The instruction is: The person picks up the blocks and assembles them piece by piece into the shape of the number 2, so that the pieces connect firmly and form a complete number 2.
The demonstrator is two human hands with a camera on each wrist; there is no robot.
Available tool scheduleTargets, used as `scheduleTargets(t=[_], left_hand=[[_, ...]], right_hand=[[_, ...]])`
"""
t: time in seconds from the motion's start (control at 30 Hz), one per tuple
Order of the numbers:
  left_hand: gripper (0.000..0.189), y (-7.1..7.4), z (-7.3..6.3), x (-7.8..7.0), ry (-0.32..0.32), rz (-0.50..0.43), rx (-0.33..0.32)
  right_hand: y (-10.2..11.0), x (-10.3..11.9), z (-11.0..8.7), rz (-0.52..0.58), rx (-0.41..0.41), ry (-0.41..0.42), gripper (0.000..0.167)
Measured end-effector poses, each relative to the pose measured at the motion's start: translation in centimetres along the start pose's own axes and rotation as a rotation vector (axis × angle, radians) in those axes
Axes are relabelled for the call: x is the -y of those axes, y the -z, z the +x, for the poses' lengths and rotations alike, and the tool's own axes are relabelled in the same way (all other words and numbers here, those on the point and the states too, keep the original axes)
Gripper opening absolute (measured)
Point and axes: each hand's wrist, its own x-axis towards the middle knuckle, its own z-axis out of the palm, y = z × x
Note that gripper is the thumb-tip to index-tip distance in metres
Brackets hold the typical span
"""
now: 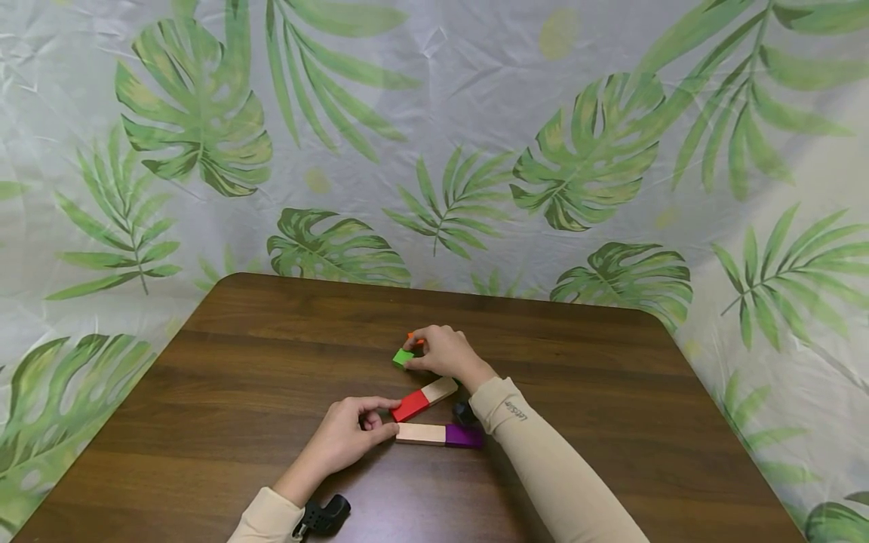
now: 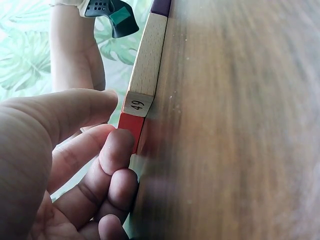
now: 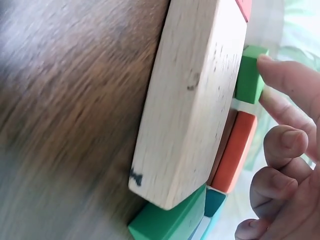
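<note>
In the head view my left hand [image 1: 346, 434] lies at the left ends of two wooden blocks. Its index finger touches the red end of a red-and-plain block [image 1: 410, 406], and its thumb is at the plain end of a purple-and-plain block [image 1: 421, 434]. The left wrist view shows "49" on that plain end [image 2: 135, 105], with fingertips against the red end [image 2: 131, 127]. Farther back, my right hand [image 1: 444, 351] pinches a small green block [image 1: 403, 357] between thumb and index finger. An orange block [image 1: 413, 338] sits close behind, partly hidden by the hand.
The blocks are on a brown wooden table [image 1: 271, 354], with a leaf-patterned cloth [image 1: 448, 98] behind it. In the right wrist view, another green block [image 3: 172, 217] and a teal one [image 3: 215, 201] show beyond the plain wooden end [image 3: 185, 110].
</note>
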Motion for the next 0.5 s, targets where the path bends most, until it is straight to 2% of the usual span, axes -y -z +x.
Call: scheduleTargets(t=[0.5], left_hand=[[0.027, 0.04, 0.02, -0.02, 0.001, 0.004, 0.005]], right_hand=[[-0.31, 0.49, 0.52, -0.019, -0.012, -0.009, 0.029]])
